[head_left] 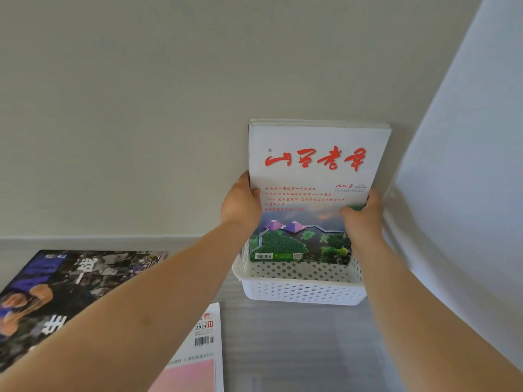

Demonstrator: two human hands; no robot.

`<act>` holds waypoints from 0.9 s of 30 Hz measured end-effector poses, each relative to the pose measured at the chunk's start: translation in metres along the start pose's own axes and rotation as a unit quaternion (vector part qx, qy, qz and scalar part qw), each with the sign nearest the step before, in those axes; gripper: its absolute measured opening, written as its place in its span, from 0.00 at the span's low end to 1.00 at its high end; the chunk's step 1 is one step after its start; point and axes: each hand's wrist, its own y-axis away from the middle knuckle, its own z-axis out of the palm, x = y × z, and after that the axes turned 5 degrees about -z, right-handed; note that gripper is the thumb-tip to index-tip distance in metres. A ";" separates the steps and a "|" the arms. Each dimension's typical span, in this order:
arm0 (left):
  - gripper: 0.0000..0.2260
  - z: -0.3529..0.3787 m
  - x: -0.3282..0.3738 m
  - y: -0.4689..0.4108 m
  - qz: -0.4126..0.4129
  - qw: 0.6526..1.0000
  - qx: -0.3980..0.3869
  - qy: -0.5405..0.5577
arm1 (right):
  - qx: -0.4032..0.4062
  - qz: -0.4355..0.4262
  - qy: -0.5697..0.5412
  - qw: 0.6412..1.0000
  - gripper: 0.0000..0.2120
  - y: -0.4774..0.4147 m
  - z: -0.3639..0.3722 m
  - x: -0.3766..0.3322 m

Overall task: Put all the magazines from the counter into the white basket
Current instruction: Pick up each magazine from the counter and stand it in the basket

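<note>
Both hands, left hand and right hand, gripped the upright magazine standing in the white basket against the wall. Two magazines, dark magazine and pink magazine, lay on the worktop, partly under the left forearm.

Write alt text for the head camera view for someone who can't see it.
Both hands, left hand and right hand, hold a stack of magazines upright in a white basket against the wall. Two more magazines lie on the grey counter: a dark-covered one and a white and pink one.

Upright magazines filling basket rear
</note>
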 end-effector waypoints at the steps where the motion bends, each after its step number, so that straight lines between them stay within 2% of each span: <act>1: 0.14 0.001 0.000 0.000 0.004 1.000 0.007 -0.014 | -0.003 0.000 0.001 1.000 0.27 0.001 0.000 0.000; 4: 0.15 0.001 0.001 -0.001 -0.006 1.000 -0.003 -0.031 | -0.020 -0.004 0.009 1.000 0.28 0.000 -0.002 0.001; 8: 0.19 -0.011 -0.004 0.004 -0.024 0.995 -0.096 0.006 | -0.021 -0.025 0.023 0.999 0.28 0.004 -0.006 0.002; 10: 0.23 -0.024 -0.013 0.012 -0.020 0.993 -0.115 0.000 | -0.003 -0.035 0.019 0.999 0.29 0.012 -0.010 0.000; 12: 0.23 -0.041 -0.028 0.025 -0.026 0.993 -0.112 -0.001 | 0.006 -0.056 0.040 0.998 0.30 0.025 -0.012 -0.004; 16: 0.16 -0.088 -0.074 0.065 -0.045 0.995 -0.091 -0.012 | 0.025 -0.154 0.089 0.984 0.25 0.070 -0.011 -0.018; 19: 0.14 -0.128 -0.116 0.109 -0.080 0.991 -0.083 -0.062 | 0.016 -0.148 0.145 0.978 0.26 0.122 0.000 -0.020; 20: 0.14 -0.139 -0.131 0.126 -0.085 0.988 -0.085 -0.102 | -0.011 -0.148 0.165 0.975 0.27 0.144 0.006 -0.017; 22: 0.15 -0.158 -0.165 0.161 -0.084 0.974 -0.107 -0.182 | -0.121 -0.146 0.220 0.957 0.29 0.194 0.020 -0.007; 24: 0.16 -0.169 -0.196 0.195 -0.097 0.962 -0.130 -0.221 | -0.239 -0.140 0.309 0.910 0.30 0.244 0.031 0.010; 27: 0.18 -0.178 -0.229 0.233 -0.132 0.955 -0.146 -0.222 | -0.333 -0.098 0.392 0.852 0.31 0.301 0.043 0.038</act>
